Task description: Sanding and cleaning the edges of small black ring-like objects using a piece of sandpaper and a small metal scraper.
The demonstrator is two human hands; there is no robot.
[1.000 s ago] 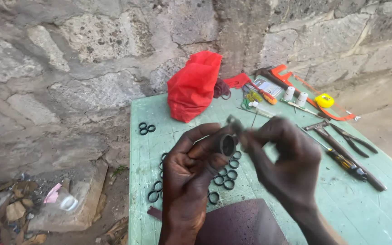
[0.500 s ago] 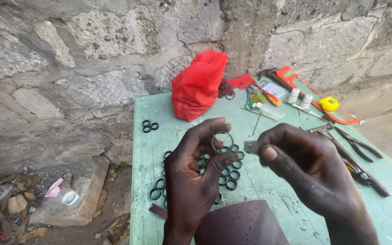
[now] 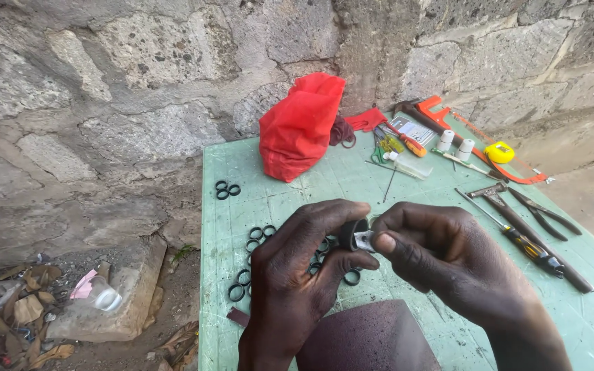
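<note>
My left hand (image 3: 295, 275) pinches a small black rubber ring (image 3: 350, 233) between thumb and fingers. My right hand (image 3: 448, 255) meets it from the right and holds a small metal piece (image 3: 364, 239) pressed against the ring. Both hands hover above the green table (image 3: 242, 172), over a scatter of several black rubber rings (image 3: 250, 237). A few more black rings (image 3: 227, 189) lie apart at the table's left side. Part of the ring in my fingers is hidden by my thumbs.
A red cloth bag (image 3: 300, 127) leans at the back against the stone wall. Tools lie to the right: screwdriver (image 3: 527, 244), pliers (image 3: 541, 213), orange hacksaw (image 3: 482, 137), yellow tape measure (image 3: 500, 152), white rolls (image 3: 455, 141). A dark maroon knee (image 3: 369, 340) sits below. Rubble lies on the ground left.
My hands had drawn apart, the left with a ring and the right with the metal piece. Now they have come together again, lower and nearer the table, with piece against ring.
</note>
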